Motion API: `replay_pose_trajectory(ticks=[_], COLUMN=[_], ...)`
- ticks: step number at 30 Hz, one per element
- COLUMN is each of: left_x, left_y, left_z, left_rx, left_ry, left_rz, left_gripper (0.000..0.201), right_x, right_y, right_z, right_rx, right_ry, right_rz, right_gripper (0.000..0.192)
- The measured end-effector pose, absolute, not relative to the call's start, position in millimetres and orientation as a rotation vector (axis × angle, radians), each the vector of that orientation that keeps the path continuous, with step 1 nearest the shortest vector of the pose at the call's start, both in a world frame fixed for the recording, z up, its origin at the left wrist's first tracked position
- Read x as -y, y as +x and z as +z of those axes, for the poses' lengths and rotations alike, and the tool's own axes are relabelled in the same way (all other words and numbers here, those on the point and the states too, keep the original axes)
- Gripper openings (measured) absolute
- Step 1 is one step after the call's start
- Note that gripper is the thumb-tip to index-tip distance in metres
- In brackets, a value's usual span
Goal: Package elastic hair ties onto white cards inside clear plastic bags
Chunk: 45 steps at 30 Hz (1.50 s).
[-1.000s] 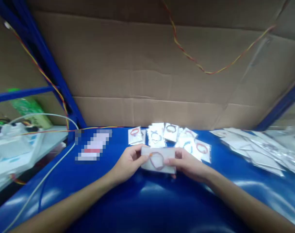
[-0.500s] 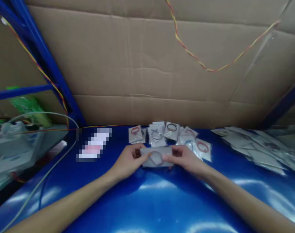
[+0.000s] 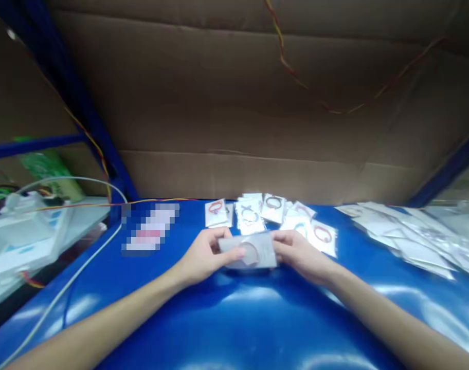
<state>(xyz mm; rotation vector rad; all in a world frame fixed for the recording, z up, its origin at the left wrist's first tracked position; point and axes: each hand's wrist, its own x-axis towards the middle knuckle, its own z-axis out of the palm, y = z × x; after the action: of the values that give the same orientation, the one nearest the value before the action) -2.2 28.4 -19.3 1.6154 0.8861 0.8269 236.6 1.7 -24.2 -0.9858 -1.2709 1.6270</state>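
A smooth, glossy blue tabletop (image 3: pixel 242 318) spreads nearest, throwing back pale streaks of light. Just above it, the left hand (image 3: pixel 205 257) pinches the left end of a flat, oblong greyish packet (image 3: pixel 267 252), its thumb laid across the front face. The right hand (image 3: pixel 302 255) grips the packet's opposite end between thumb and fingers, so the packet is held between the two. A thin rounded loop (image 3: pixel 258 253) shows on its face, though blur makes it hard to say what the loop is made of. Just beyond lie small square packets (image 3: pixel 251 226), white-backed and shiny, with red, dark and blue rings. Farther right, flat white sleeves (image 3: pixel 408 239) overlap in a loose, crinkly heap. Behind everything stands creased, matte brown cardboard (image 3: pixel 234 103), crossed by a drooping, twisted red-and-yellow wire (image 3: pixel 281 46).
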Motion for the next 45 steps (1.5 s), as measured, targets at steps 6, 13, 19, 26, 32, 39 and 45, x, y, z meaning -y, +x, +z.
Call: replay_pose_trajectory(ticks=[6, 13, 19, 26, 32, 39, 45], left_x=[-31.8, -37.5, -36.6, -35.2, -31.3, -29.1, -26.4], left_y=[-3.3, -7.1, -8.6, -8.7, -7.5, -5.6, -5.9], left_z=[-18.6, -27.3, -28.5, -27.3, -20.9, -19.3, -21.6], left_rx=[-0.974, -1.014, -1.012, -1.031, -1.013, -0.961, -0.966], left_ry=[1.737, 1.695, 1.77, 1.824, 1.876, 1.817, 1.789], left_rz=[0.882, 1.0, 1.031, 1.021, 1.01, 0.975, 0.982], left_gripper=[0.045, 0.031, 0.03, 0.03, 0.028, 0.028, 0.029], right_x=[-5.7, -7.8, -8.4, -8.0, -4.9, -2.4, -0.1], right_y=[238.8, 245.0, 247.3, 249.5, 247.1, 245.0, 244.9], right_z=[-19.2, -14.5, -16.5, -17.6, -17.8, -18.6, -15.9], right_rx=[1.088, 1.137, 1.356, 1.448, 1.579, 1.634, 1.667], right_ry=[-0.949, -0.86, -1.063, -1.105, -1.158, -1.162, -1.206], right_rz=[1.414, 1.299, 1.144, 1.089, 0.899, 0.798, 0.77], right_gripper=[0.031, 0.031, 0.035, 0.028, 0.026, 0.031, 0.028])
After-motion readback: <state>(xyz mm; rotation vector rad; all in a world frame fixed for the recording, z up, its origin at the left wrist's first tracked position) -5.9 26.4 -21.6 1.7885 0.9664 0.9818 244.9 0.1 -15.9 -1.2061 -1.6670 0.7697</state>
